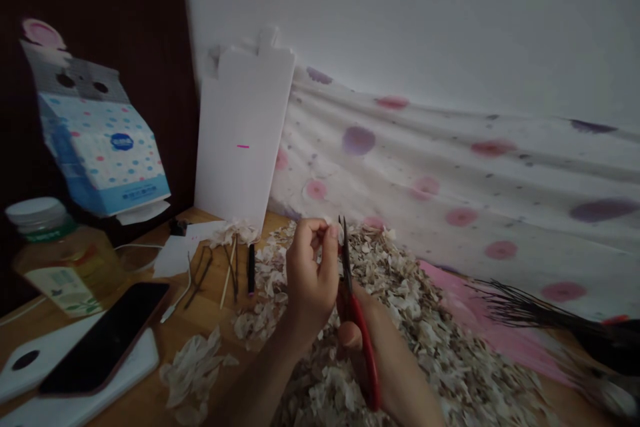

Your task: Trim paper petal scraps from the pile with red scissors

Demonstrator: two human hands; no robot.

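Observation:
My left hand (pixel 314 267) is closed, thumb against the forefinger, pinching a small pale papery flake (pixel 341 232). Right beside that flake stand the dark blades of the red-handled scissors (pixel 361 340), pointing up and slightly apart. My right hand (pixel 356 327) is wrapped round the scissor handles, with its thumb showing on the near side. Under and behind both hands spreads a large heap of dry, whitish-brown papery flakes (pixel 415 300). A smaller pile of paler flakes (pixel 195 370) lies to the left of my left forearm.
On the left are a phone (pixel 107 337), a drink bottle (pixel 70 260) and a hanging tissue pack (pixel 110 153). Thin sticks and a black pen (pixel 251 270) lie near a white board (pixel 243 133) against the wall. Dark bristly strands (pixel 530 310) extend over pink plastic at right.

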